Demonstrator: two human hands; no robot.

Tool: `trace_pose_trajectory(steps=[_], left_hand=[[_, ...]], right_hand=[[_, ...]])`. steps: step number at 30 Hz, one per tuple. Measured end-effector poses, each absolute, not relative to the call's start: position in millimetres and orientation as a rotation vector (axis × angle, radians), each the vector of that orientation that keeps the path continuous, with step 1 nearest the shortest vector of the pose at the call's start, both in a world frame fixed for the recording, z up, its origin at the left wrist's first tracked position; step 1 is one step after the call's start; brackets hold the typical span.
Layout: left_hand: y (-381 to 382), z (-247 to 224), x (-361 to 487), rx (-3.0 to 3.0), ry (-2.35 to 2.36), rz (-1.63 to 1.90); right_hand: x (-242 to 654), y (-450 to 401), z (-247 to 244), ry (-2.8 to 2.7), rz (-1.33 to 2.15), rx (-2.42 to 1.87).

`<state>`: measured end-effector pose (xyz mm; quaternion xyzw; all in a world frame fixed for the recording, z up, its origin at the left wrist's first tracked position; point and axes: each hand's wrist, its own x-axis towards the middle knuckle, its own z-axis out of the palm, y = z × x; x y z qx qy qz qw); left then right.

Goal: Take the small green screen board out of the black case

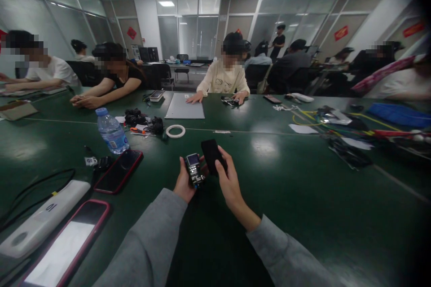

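Above the green table, my left hand (183, 184) is closed around a small circuit board with a screen (194, 169), its parts facing up. My right hand (230, 179) grips a flat black rectangular piece (210, 156), thumb on its face and fingers along its far edge. The piece is tilted and sits just right of the board, close to it; whether the two touch I cannot tell. Some left fingertips show between the two, partly hidden by the black piece.
Left of my hands lie a dark phone (119, 171), a pink-cased phone (72, 244), a white device (45, 217) and a water bottle (112, 132). Farther off are a white ring (175, 131), black cable bundles (136, 117) and a grey panel (185, 106). A person (224, 69) sits opposite.
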<state>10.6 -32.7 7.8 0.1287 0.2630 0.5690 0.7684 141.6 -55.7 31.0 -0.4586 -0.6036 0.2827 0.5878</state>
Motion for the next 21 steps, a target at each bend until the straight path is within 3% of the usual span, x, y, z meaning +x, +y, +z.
trace_pose_trajectory(steps=[6,21], left_hand=[[-33,6,10,0.299,0.54,1.134],[-33,6,10,0.31,0.49,1.184]], right_hand=[[147,-47,14,-1.458,0.967,-1.031],[179,-26,11,-1.736,0.719,-1.216]])
